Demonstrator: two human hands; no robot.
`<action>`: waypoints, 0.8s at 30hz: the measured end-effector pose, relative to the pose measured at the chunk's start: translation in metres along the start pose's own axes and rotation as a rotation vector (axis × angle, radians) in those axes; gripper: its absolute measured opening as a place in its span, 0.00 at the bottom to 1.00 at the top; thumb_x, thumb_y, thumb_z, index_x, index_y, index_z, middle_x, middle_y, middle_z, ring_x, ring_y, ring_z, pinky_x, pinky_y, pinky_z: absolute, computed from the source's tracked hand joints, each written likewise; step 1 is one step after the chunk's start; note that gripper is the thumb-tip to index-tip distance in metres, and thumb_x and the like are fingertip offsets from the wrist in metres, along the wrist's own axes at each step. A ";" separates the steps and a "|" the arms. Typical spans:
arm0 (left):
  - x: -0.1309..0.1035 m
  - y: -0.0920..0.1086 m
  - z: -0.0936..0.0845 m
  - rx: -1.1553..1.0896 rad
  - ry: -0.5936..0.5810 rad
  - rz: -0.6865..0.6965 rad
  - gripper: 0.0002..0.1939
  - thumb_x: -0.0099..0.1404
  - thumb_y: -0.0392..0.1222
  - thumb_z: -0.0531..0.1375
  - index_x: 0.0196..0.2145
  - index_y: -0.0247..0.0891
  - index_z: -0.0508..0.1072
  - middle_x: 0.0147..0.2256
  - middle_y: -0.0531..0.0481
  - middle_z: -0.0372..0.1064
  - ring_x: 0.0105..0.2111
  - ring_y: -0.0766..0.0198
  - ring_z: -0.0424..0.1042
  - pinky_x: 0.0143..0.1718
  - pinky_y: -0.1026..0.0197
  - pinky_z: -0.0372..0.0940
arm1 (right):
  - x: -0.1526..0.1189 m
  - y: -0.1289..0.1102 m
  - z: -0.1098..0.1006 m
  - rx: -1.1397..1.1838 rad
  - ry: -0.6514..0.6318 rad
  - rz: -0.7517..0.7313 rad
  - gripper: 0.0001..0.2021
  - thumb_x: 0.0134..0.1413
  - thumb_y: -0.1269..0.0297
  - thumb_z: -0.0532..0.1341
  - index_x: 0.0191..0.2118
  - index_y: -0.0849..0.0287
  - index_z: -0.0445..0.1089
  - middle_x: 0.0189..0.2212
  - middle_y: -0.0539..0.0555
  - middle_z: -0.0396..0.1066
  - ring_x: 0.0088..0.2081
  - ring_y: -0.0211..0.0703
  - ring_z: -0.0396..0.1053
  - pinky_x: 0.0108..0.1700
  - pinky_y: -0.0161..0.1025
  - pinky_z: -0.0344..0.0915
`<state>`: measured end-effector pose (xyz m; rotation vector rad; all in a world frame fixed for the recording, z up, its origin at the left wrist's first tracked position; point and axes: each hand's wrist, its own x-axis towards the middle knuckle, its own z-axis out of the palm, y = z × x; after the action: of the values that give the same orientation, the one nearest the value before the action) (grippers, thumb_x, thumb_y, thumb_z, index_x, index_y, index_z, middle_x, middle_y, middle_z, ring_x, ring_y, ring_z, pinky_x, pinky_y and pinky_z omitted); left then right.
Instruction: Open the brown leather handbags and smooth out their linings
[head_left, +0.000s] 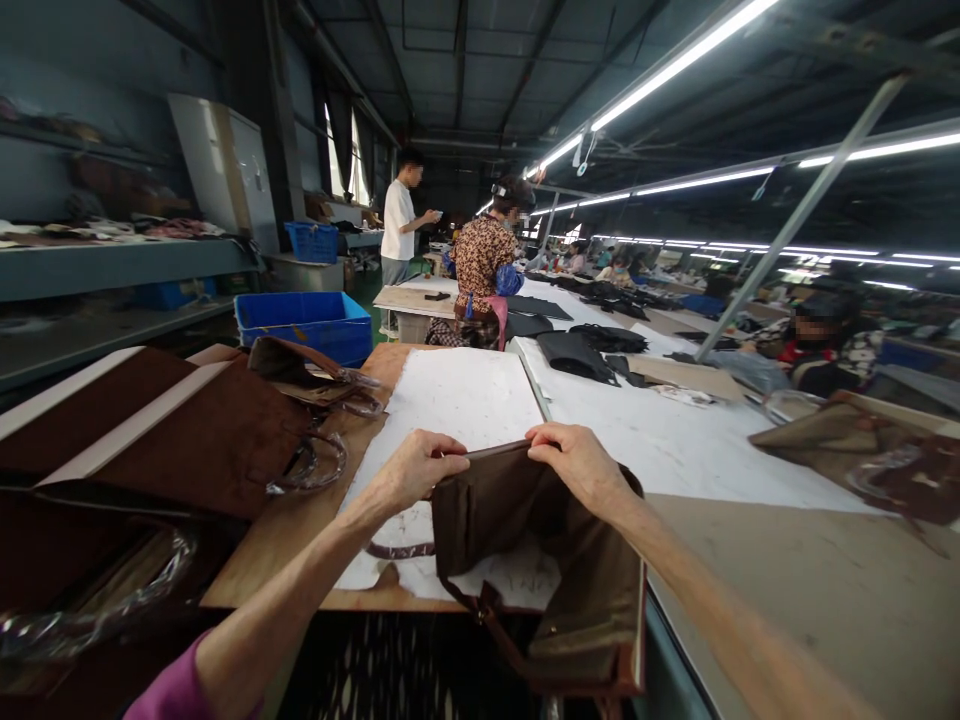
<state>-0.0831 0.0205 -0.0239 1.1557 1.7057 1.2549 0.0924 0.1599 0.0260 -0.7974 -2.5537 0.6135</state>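
A brown handbag with an olive-brown lining hangs open at the near edge of the table, its mouth facing me. My left hand pinches the far rim of the bag at its left corner between thumb and fingers. Farther right along the same rim, my right hand grips the edge in a similar pinch. A dark strap with a small metal fitting crosses the bag's near side. One brown handle lies on the white sheet to the left of the bag.
More brown bags with plastic-wrapped handles are stacked at the left. Behind them stands a blue crate. Black pieces lie on the table ahead. Another bag rests at the right. Two people stand beyond the table; another sits at the right.
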 end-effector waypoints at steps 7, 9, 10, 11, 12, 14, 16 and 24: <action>-0.008 0.018 0.002 0.280 0.128 0.166 0.11 0.54 0.43 0.55 0.31 0.35 0.74 0.19 0.53 0.65 0.22 0.67 0.63 0.20 0.70 0.55 | 0.000 -0.004 0.004 -0.090 0.033 0.074 0.07 0.43 0.66 0.56 0.18 0.59 0.64 0.28 0.49 0.70 0.31 0.38 0.64 0.34 0.33 0.55; -0.011 0.022 0.003 0.352 0.161 0.215 0.11 0.55 0.42 0.54 0.30 0.36 0.74 0.20 0.53 0.66 0.23 0.66 0.64 0.21 0.69 0.55 | -0.001 -0.005 0.005 -0.121 0.046 0.092 0.08 0.42 0.66 0.56 0.18 0.59 0.63 0.26 0.49 0.70 0.29 0.37 0.64 0.32 0.33 0.53; -0.012 0.023 0.004 0.381 0.173 0.233 0.10 0.55 0.42 0.54 0.29 0.36 0.74 0.20 0.53 0.66 0.24 0.66 0.64 0.22 0.69 0.55 | -0.001 -0.005 0.005 -0.131 0.057 0.097 0.08 0.43 0.66 0.56 0.18 0.59 0.63 0.25 0.48 0.69 0.28 0.37 0.63 0.31 0.32 0.53; -0.013 0.024 0.005 0.406 0.182 0.249 0.10 0.55 0.41 0.54 0.29 0.37 0.74 0.21 0.53 0.66 0.25 0.66 0.64 0.22 0.69 0.55 | -0.001 -0.005 0.005 -0.136 0.069 0.100 0.08 0.43 0.66 0.56 0.19 0.59 0.63 0.24 0.48 0.69 0.28 0.36 0.63 0.30 0.32 0.52; -0.013 0.025 0.005 0.428 0.189 0.261 0.10 0.55 0.41 0.54 0.29 0.37 0.74 0.21 0.53 0.67 0.25 0.66 0.64 0.23 0.69 0.55 | -0.002 -0.005 0.006 -0.140 0.076 0.098 0.08 0.44 0.65 0.56 0.19 0.59 0.63 0.23 0.48 0.68 0.27 0.36 0.63 0.30 0.32 0.52; -0.014 0.026 0.006 0.458 0.196 0.275 0.10 0.55 0.40 0.54 0.29 0.37 0.74 0.23 0.53 0.68 0.25 0.67 0.64 0.24 0.68 0.55 | -0.002 -0.003 0.007 -0.149 0.085 0.088 0.08 0.45 0.65 0.56 0.19 0.59 0.63 0.22 0.47 0.68 0.27 0.36 0.62 0.30 0.32 0.51; -0.014 0.026 0.006 0.473 0.201 0.273 0.10 0.55 0.39 0.54 0.29 0.37 0.74 0.24 0.53 0.68 0.25 0.67 0.64 0.25 0.68 0.54 | -0.002 -0.001 0.008 -0.166 0.090 0.072 0.07 0.45 0.65 0.56 0.20 0.59 0.64 0.22 0.47 0.68 0.27 0.36 0.62 0.30 0.32 0.51; -0.015 0.027 0.012 0.479 0.229 0.282 0.08 0.55 0.38 0.53 0.27 0.36 0.73 0.25 0.53 0.68 0.25 0.68 0.63 0.26 0.67 0.54 | -0.003 0.003 0.011 -0.227 0.115 0.027 0.07 0.47 0.64 0.56 0.22 0.59 0.64 0.21 0.48 0.66 0.27 0.36 0.61 0.29 0.32 0.50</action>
<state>-0.0608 0.0134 -0.0006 1.6287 2.1473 1.2123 0.0904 0.1577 0.0146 -0.9160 -2.5392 0.2785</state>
